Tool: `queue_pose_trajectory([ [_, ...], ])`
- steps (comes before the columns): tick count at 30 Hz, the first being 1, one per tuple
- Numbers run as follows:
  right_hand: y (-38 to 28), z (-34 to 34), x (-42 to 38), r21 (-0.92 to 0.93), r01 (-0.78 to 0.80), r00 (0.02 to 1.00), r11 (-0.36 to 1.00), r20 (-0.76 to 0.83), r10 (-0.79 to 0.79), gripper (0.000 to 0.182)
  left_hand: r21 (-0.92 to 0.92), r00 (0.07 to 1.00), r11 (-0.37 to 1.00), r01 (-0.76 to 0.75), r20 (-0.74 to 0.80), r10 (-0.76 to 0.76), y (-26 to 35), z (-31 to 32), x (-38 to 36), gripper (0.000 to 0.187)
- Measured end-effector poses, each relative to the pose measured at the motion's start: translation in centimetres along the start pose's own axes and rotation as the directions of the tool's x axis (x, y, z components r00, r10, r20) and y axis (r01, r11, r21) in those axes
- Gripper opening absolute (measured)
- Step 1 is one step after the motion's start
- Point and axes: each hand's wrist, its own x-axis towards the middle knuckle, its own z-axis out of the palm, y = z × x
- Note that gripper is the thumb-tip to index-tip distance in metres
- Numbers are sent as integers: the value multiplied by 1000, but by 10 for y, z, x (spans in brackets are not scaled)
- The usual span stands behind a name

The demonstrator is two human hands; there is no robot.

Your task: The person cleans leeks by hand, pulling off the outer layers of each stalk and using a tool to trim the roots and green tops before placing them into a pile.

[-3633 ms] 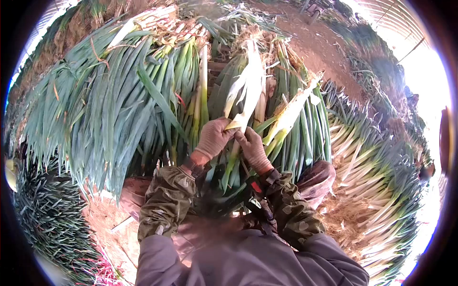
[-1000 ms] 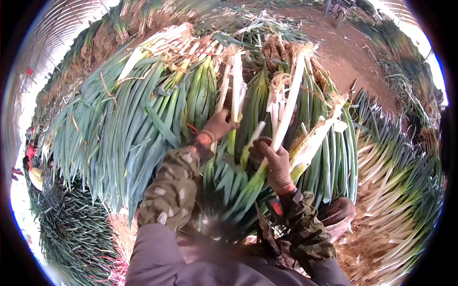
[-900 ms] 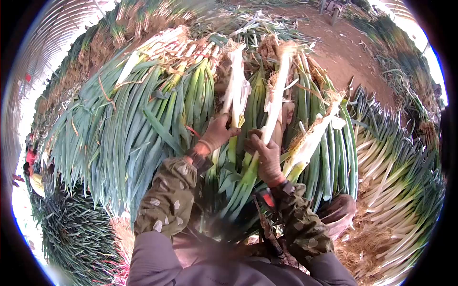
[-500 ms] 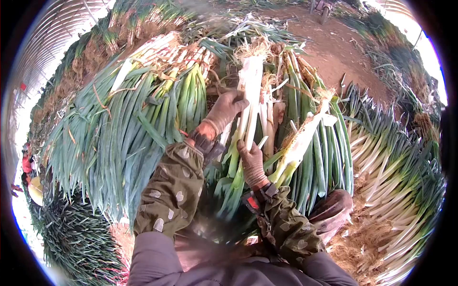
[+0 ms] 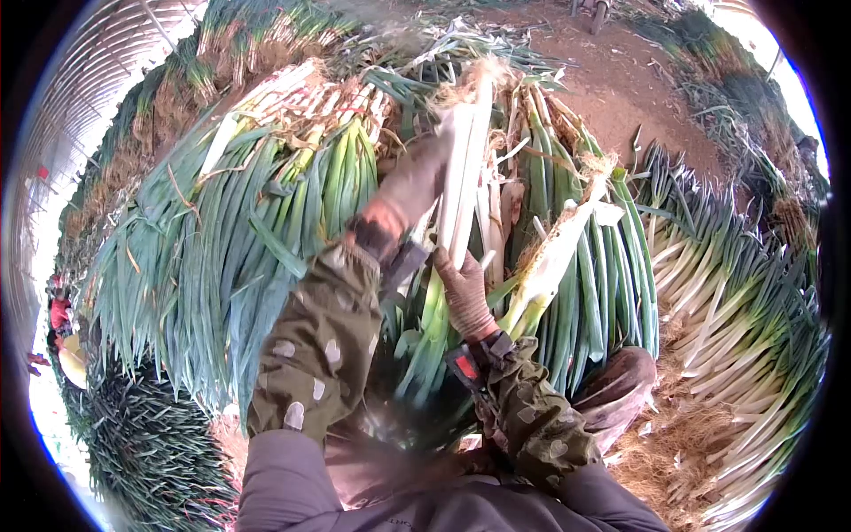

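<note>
A few long green onions point(image 5: 466, 191) stand nearly upright before me, white shafts and pale roots at the top, green leaves hanging below. My gloved right hand point(image 5: 465, 295) is closed around their lower shafts. Against the left side of the white part, near the roots, is my gloved left hand point(image 5: 424, 173); its fingers are smeared by motion. Just right of the right hand, a peeled-looking onion point(image 5: 551, 270) with torn pale skin lies tilted across green leaves.
A thick heap of green onions point(image 5: 208, 239) spreads at the left. Rows of cleaned onions point(image 5: 727, 332) lie at the right beside loose root trimmings point(image 5: 669, 457). Dark green leaves point(image 5: 151, 443) fill the lower left, and brown soil point(image 5: 612, 97) shows at the back right.
My left hand has slid up along the shafts toward the roots and is blurred. The held onions lean slightly more to the right at the top; my right hand keeps its grip.
</note>
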Motion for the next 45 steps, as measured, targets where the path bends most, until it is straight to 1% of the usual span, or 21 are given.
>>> queue_pose_trajectory([
  [2,18,-3,-3,7,4,999,1000,41,-5,28,81,998,995,54,-30,-51,27,-10,22,93],
  [5,11,6,-25,35,-29,999,999,17,29,23,166,992,986,-26,-116,46,53,-42,63,79],
  [7,-3,7,-37,-31,-47,999,998,18,47,26,473,967,876,-94,-167,194,83,-43,86,70],
  [8,-9,5,-44,-121,-22,1000,992,4,22,27,810,928,579,-97,-137,347,100,-55,111,66],
  [9,-21,9,-54,-95,-37,999,995,12,39,27,1000,878,-7,28,-22,477,118,-59,124,61],
  [10,-28,9,-65,-68,-53,998,996,20,54,26,848,834,-486,212,103,543,134,-67,134,57],
  [11,-27,3,-75,-132,-50,999,990,11,52,26,657,817,-692,301,197,542,146,-77,140,53],
  [13,-29,-11,-88,-86,23,999,996,-20,-25,27,367,815,-857,361,322,481,160,-102,139,44],
  [14,-37,-11,-93,-3,78,996,997,-52,-78,27,342,829,-871,354,317,461,155,-119,132,40],
  [15,-21,-30,-87,101,79,989,992,-136,-65,30,553,857,-770,318,179,482,142,-138,116,42],
  [18,-33,-49,-67,60,50,962,997,-270,-32,34,943,920,-205,261,-180,347,103,-166,74,52],
  [21,-36,-48,-65,87,-15,976,996,-217,34,30,934,899,-42,354,-328,290,2,-132,-17,55],
  [22,-38,-47,-65,80,-35,979,996,-198,50,30,857,857,-14,515,-515,9,-20,-112,-39,45],
  [23,-38,-45,-67,70,-48,981,996,-185,60,30,887,888,52,460,-460,-7,-50,-103,-66,28],
  [26,-40,-40,-67,-7,-52,985,999,-165,50,38,887,889,-63,458,-458,20,-126,-115,-97,38],
  [31,-36,-38,-61,-7,-62,980,998,-192,60,33,859,873,-156,488,-484,64,-163,-139,-84,39],
  [35,-42,-34,-56,24,-68,985,997,-159,71,26,786,787,219,578,-608,104,-127,-128,-92,48],
  [39,-29,-22,-35,15,-128,973,992,-194,128,19,810,809,45,584,-586,44,-105,-86,-119,56],
  [42,-3,-25,-17,-276,99,988,956,-85,-127,20,886,893,113,449,-449,-29,-105,-60,-132,58],
  [43,4,-27,-9,-71,-4,986,997,-167,-8,23,902,917,175,395,-398,-18,-106,-48,-139,58],
  [45,-2,-23,-9,-5,-69,983,998,-170,68,24,948,968,196,251,-245,-56,-104,-31,-146,66],
])
